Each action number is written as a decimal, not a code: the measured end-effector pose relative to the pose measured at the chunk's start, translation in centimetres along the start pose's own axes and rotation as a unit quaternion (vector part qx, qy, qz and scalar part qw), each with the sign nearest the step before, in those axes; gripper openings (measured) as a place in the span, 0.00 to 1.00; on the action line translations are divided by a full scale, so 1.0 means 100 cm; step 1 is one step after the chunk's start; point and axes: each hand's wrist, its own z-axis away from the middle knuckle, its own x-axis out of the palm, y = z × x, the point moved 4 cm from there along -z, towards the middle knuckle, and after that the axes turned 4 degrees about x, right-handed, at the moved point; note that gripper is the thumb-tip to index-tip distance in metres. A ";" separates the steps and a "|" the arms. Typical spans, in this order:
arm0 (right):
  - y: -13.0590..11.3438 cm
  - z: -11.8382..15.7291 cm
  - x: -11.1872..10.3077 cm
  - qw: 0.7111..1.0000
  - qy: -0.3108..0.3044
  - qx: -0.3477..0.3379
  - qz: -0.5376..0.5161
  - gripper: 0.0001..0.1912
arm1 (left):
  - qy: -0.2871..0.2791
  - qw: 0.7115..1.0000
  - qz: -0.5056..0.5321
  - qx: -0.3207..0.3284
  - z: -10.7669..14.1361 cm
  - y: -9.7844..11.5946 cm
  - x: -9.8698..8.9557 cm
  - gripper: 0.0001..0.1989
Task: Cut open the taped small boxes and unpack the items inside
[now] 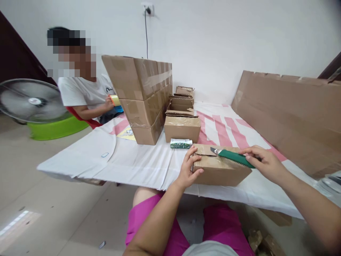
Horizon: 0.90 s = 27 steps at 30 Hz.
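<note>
A taped cardboard box [221, 175] lies at the table's near edge, in front of me. My left hand [189, 168] grips its left end, fingers on the top and thumb on the near side. In my right hand [259, 160] is a green utility knife [236, 158], its blade out and pointing left over the box top, by a slit in the cardboard. A green and white tube [181, 143] lies just behind the box's left corner. Behind the tube stands another cardboard box [182, 129].
Stacked cardboard boxes [145, 106] stand left of centre, with open boxes [181, 103] beside them. A large cardboard sheet [287, 117] leans at the right. Across the table [87, 160], a person [82, 92] holds a tape roll. A fan [34, 101] is at far left.
</note>
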 end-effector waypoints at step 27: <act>0.018 -0.010 -0.055 0.993 -0.016 -0.029 0.110 0.20 | -0.021 1.000 -0.016 0.005 0.001 -0.002 -0.002 0.20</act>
